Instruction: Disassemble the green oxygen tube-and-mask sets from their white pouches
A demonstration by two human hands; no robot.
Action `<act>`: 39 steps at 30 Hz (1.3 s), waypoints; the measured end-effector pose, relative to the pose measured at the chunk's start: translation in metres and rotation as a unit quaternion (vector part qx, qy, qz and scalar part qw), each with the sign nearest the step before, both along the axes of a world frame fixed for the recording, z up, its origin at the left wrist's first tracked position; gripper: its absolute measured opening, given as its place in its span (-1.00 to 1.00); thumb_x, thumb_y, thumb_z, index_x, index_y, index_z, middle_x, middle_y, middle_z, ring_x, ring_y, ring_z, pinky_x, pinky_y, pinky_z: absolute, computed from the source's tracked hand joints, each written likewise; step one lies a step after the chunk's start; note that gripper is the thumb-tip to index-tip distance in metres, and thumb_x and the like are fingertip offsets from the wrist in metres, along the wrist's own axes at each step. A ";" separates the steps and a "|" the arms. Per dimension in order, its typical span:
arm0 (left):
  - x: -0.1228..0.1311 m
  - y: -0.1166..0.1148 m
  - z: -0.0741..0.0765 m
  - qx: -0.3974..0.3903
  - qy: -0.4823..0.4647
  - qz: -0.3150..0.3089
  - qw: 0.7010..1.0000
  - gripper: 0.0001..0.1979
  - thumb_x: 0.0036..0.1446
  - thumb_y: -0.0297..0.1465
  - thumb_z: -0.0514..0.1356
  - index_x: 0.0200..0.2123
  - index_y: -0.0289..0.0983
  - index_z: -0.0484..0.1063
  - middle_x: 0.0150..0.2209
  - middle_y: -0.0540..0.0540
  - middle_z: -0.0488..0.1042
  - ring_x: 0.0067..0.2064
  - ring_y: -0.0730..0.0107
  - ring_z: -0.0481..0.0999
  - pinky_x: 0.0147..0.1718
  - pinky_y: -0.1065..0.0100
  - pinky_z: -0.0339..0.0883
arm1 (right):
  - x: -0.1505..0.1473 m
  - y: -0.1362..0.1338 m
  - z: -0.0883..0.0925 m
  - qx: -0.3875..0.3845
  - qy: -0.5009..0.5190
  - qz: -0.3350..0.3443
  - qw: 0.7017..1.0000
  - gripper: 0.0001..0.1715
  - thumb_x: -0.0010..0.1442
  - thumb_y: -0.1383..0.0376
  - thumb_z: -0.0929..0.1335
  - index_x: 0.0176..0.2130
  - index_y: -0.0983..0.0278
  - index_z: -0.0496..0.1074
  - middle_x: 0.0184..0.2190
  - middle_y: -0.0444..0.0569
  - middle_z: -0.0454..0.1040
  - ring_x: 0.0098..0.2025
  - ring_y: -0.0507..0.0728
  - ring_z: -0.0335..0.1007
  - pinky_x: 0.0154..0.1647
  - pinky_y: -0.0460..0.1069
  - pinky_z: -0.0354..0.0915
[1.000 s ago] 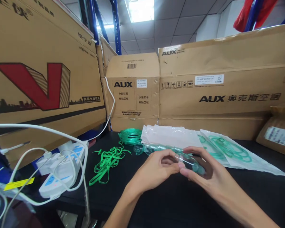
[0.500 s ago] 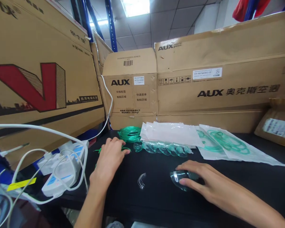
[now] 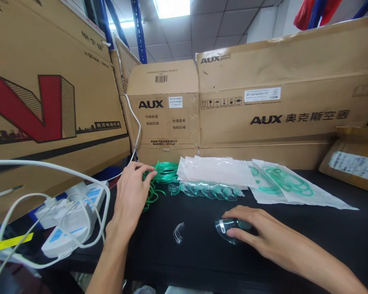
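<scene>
My left hand [image 3: 134, 183] is closed in a pinch on thin green cord [image 3: 152, 196], lifting a strand at its fingertips; the rest lies in a loose tangle below the fingers. Just behind sits a coil of green tubing [image 3: 167, 172]. My right hand [image 3: 248, 224] grips a clear oxygen mask [image 3: 222, 234] that rests on the black table [image 3: 159, 253], thumb and fingers around it. A pale nose strip shows on the mask; its far side is hidden by the hand. Between the hands lie several thin metal strips [image 3: 178, 233].
A row of clear green masks [image 3: 208, 190] lies behind, beside white paper pouches [image 3: 216, 169] and clear-faced pouches with green tubing [image 3: 286, 181]. White power strips [image 3: 76, 224] and cables crowd the left. Cardboard boxes [image 3: 263, 134] wall the back.
My left hand has risen and drawn slightly back to the left, lifting a strand of green cord. My right hand stays on the mask. The view has shifted slightly.
</scene>
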State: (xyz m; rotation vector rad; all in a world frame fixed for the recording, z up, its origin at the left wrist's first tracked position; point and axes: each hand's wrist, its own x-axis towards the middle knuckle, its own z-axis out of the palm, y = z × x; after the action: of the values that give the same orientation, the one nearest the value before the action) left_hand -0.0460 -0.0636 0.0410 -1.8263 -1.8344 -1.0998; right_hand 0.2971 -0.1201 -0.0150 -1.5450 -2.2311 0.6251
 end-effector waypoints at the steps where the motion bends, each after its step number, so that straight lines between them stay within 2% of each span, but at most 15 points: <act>1: 0.006 -0.002 0.004 0.053 -0.035 -0.038 0.997 -0.81 0.31 -0.26 0.25 -0.14 -0.19 0.62 -0.06 -0.10 0.52 -0.17 0.21 0.53 -0.15 0.20 0.41 | 0.000 0.000 0.000 0.001 -0.001 0.001 1.000 -0.39 0.30 -0.28 0.23 0.22 -0.22 0.40 0.31 -0.20 0.36 0.42 0.29 0.14 0.43 0.26 0.07; 4: 0.021 -0.007 0.010 0.135 -0.118 -0.162 0.970 -0.83 0.29 -0.26 0.27 -0.15 -0.19 0.61 -0.08 -0.04 0.53 -0.20 0.33 0.57 -0.14 0.30 0.49 | 0.000 0.001 0.000 0.014 0.002 0.010 1.000 -0.41 0.31 -0.26 0.23 0.21 -0.19 0.41 0.29 -0.19 0.39 0.40 0.28 0.17 0.42 0.24 0.09; 9: 0.039 -0.006 0.004 0.103 -0.197 -0.308 0.925 -0.84 0.31 -0.28 0.28 -0.10 -0.18 0.58 -0.04 -0.03 0.59 -0.04 0.32 0.61 0.03 0.30 0.49 | 0.000 0.001 -0.001 0.027 0.006 0.013 1.000 -0.41 0.32 -0.24 0.25 0.21 -0.15 0.42 0.28 -0.16 0.41 0.34 0.29 0.28 0.38 0.22 0.17; 13: 0.061 -0.013 0.002 0.069 -0.125 -0.374 0.917 -0.91 0.33 -0.36 0.26 -0.15 -0.16 0.58 0.02 -0.01 0.59 0.09 0.31 0.56 0.14 0.27 0.39 | 0.014 0.006 -0.003 0.046 -0.008 -0.006 0.999 -0.42 0.31 -0.23 0.26 0.18 -0.12 0.45 0.24 -0.14 0.45 0.27 0.30 0.38 0.33 0.20 0.25; 16: 0.083 -0.019 -0.003 0.032 -0.060 -0.431 0.900 -0.91 0.36 -0.40 0.23 -0.15 -0.17 0.56 0.01 0.01 0.60 0.09 0.36 0.55 0.17 0.31 0.34 | 0.031 0.014 -0.005 0.065 -0.034 -0.028 0.997 -0.40 0.30 -0.23 0.27 0.17 -0.09 0.47 0.20 -0.11 0.49 0.24 0.33 0.41 0.30 0.23 0.29; 19: 0.100 -0.021 -0.012 -0.038 -0.001 -0.467 0.884 -0.89 0.39 -0.40 0.19 -0.11 -0.20 0.54 -0.04 0.00 0.59 0.04 0.37 0.56 0.13 0.34 0.35 | 0.037 0.022 -0.001 0.130 -0.041 -0.029 0.990 -0.25 0.23 -0.23 0.35 0.31 -0.09 0.35 0.25 -0.07 0.46 0.28 0.38 0.37 0.29 0.28 0.29; 21: 0.107 -0.022 -0.018 -0.077 0.026 -0.468 0.880 -0.87 0.40 -0.39 0.17 -0.09 -0.20 0.53 -0.04 0.00 0.59 0.02 0.37 0.56 0.11 0.34 0.36 | 0.031 0.022 0.003 0.189 -0.027 -0.017 0.981 -0.14 0.20 -0.20 0.40 0.38 -0.10 0.24 0.30 -0.08 0.41 0.30 0.38 0.35 0.29 0.27 0.29; 22: 0.110 -0.022 -0.021 -0.089 0.036 -0.467 0.879 -0.87 0.40 -0.39 0.17 -0.08 -0.20 0.53 -0.04 0.00 0.59 0.02 0.36 0.56 0.12 0.34 0.35 | 0.026 0.021 0.006 0.213 -0.018 -0.006 0.977 -0.16 0.21 -0.18 0.40 0.38 -0.11 0.23 0.31 -0.09 0.40 0.30 0.37 0.35 0.28 0.25 0.30; 25: 0.114 -0.026 -0.024 -0.109 0.060 -0.462 0.878 -0.86 0.41 -0.38 0.16 -0.09 -0.20 0.53 -0.03 -0.02 0.58 0.03 0.34 0.55 0.11 0.34 0.35 | 0.005 0.013 0.011 0.243 0.007 0.030 0.970 -0.41 0.32 -0.08 0.36 0.27 -0.06 0.35 0.23 -0.10 0.47 0.23 0.29 0.42 0.22 0.17 0.35; 28: 0.116 -0.028 -0.024 -0.107 0.092 -0.443 0.885 -0.86 0.40 -0.39 0.16 -0.10 -0.21 0.53 -0.07 -0.05 0.58 0.03 0.28 0.53 0.07 0.29 0.37 | -0.011 0.006 0.015 0.255 0.028 0.041 0.966 -0.68 0.43 0.07 0.28 0.07 0.07 0.47 0.04 -0.05 0.57 0.07 0.23 0.51 0.09 0.12 0.38; 32: 0.108 -0.023 -0.022 -0.097 0.109 -0.377 0.915 -0.88 0.36 -0.45 0.19 -0.10 -0.19 0.52 -0.10 -0.04 0.58 0.01 0.23 0.53 0.03 0.23 0.36 | -0.017 0.000 0.024 0.297 0.059 0.036 0.952 -0.78 0.45 0.20 0.28 -0.16 0.14 0.50 -0.18 -0.07 0.60 -0.15 0.18 0.54 -0.08 0.06 0.36; 35: 0.091 -0.010 -0.021 -0.096 0.081 -0.331 0.935 -0.85 0.36 -0.47 0.17 -0.10 -0.18 0.54 -0.09 -0.02 0.60 -0.03 0.25 0.56 0.00 0.26 0.35 | -0.011 -0.006 0.034 0.339 0.102 -0.005 0.935 -0.83 0.40 0.15 0.35 -0.19 0.13 0.52 -0.22 -0.10 0.62 -0.20 0.18 0.55 -0.13 0.04 0.36; 39: 0.055 0.009 -0.020 -0.115 0.061 -0.217 0.967 -0.85 0.34 -0.44 0.20 -0.15 -0.17 0.59 -0.16 -0.04 0.64 -0.14 0.19 0.61 -0.15 0.26 0.35 | 0.001 -0.016 0.049 0.373 0.168 -0.122 0.904 -0.80 0.30 0.06 0.41 -0.28 0.09 0.57 -0.28 -0.15 0.63 -0.27 0.16 0.54 -0.24 0.00 0.37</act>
State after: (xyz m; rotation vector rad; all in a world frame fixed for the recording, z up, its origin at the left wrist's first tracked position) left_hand 0.0087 -0.0545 0.0210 -2.4561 -1.5863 -0.9063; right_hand 0.2979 -0.1356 0.0335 -1.1652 -1.6745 -0.0581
